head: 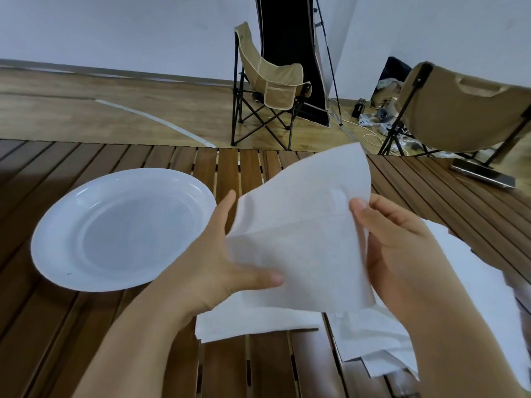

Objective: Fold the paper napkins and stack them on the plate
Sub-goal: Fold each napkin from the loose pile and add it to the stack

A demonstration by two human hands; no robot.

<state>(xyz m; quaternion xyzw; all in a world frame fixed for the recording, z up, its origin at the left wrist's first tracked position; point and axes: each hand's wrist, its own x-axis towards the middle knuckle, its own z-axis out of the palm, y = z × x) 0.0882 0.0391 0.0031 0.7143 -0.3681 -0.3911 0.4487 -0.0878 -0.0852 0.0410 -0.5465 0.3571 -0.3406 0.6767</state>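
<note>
Above the slatted table (86, 326), we pinch the napkin (301, 242) in left hand (212, 268) and right hand (402, 248); the plate (57, 242) lies left of it, nearer our left.

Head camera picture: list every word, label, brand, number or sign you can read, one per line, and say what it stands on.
None: no readable text appears anywhere.
The napkin held in the left hand and right hand is plain white.
The plate is unmarked.
The flat device on the far table edge shows no legible label.
</note>
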